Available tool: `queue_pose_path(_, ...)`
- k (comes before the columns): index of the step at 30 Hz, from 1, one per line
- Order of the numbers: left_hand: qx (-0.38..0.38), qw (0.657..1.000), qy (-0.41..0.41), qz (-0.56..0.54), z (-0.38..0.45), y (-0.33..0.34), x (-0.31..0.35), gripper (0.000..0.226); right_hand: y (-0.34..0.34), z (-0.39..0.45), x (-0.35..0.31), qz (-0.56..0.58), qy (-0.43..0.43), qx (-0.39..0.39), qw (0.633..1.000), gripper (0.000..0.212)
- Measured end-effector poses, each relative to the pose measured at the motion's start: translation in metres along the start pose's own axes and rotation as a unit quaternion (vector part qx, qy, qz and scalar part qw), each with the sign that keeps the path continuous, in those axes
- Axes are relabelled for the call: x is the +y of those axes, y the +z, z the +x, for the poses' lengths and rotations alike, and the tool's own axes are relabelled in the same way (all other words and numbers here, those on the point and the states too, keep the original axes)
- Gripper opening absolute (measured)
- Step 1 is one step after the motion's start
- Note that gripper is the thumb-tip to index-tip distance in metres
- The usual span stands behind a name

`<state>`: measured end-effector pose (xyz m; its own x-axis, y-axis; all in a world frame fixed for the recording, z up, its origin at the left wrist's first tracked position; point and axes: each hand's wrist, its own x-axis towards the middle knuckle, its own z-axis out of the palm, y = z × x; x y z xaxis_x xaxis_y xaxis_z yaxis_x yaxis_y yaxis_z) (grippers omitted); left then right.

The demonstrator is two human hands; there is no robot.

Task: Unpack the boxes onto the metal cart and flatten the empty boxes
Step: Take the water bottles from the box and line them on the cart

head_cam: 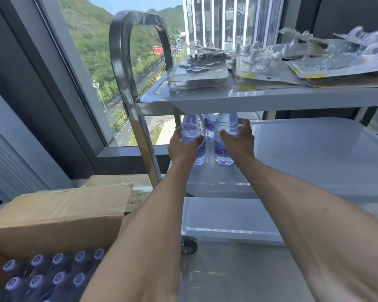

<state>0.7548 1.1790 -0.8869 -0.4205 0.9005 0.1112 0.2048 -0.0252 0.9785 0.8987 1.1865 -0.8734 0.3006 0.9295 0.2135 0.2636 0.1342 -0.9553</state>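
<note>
Two clear plastic water bottles with purple lettering stood upright on the middle shelf of the stainless-steel cart (314, 147), the left bottle (193, 131) wrapped by the left hand (182, 147) and the right bottle (226, 136) by the right hand (240, 140). A third bottle (211, 127) stood just beyond their fingers, and an open brown cardboard box (59, 216) of capped bottles sat near the left elbow.
</note>
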Motion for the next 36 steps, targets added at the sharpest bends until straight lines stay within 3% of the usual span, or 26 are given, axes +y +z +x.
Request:
queue_pose_path(4,0.023,1.000,0.009,0.014,0.012,0.014,-0.020,0.092,0.024,-0.012,0.015,0.010,-0.018,0.054,0.998,0.064)
queue_pose_path(7,0.024,0.999,0.025,0.035,-0.002,0.016,-0.018,0.076,0.035,-0.023,0.037,-0.033,0.052,0.091,0.994,0.075)
queue_pose_path(10,0.029,0.997,0.041,0.064,-0.001,0.017,-0.030,0.068,0.042,-0.016,0.047,-0.026,0.041,0.097,0.994,0.068)
queue_pose_path(15,0.045,0.994,0.069,0.073,-0.004,0.019,-0.045,0.061,0.044,0.023,0.038,-0.054,0.016,0.006,0.998,0.044)
queue_pose_path(22,0.066,0.992,0.098,0.045,-0.005,0.022,-0.054,0.059,0.071,0.042,0.048,-0.045,0.021,0.060,0.997,0.051)
queue_pose_path(28,0.068,0.990,0.115,0.049,-0.001,0.024,-0.061,0.057,0.069,0.046,0.046,-0.096,0.010,0.043,0.994,0.063)
queue_pose_path(32,0.067,0.989,0.123,0.051,0.002,0.025,-0.059,0.056,0.070,0.042,0.057,-0.117,0.020,0.041,0.992,0.062)
queue_pose_path(36,0.053,0.989,0.117,0.076,0.008,0.022,-0.050,0.054,0.069,0.037,0.071,-0.132,0.014,0.055,0.990,0.048)
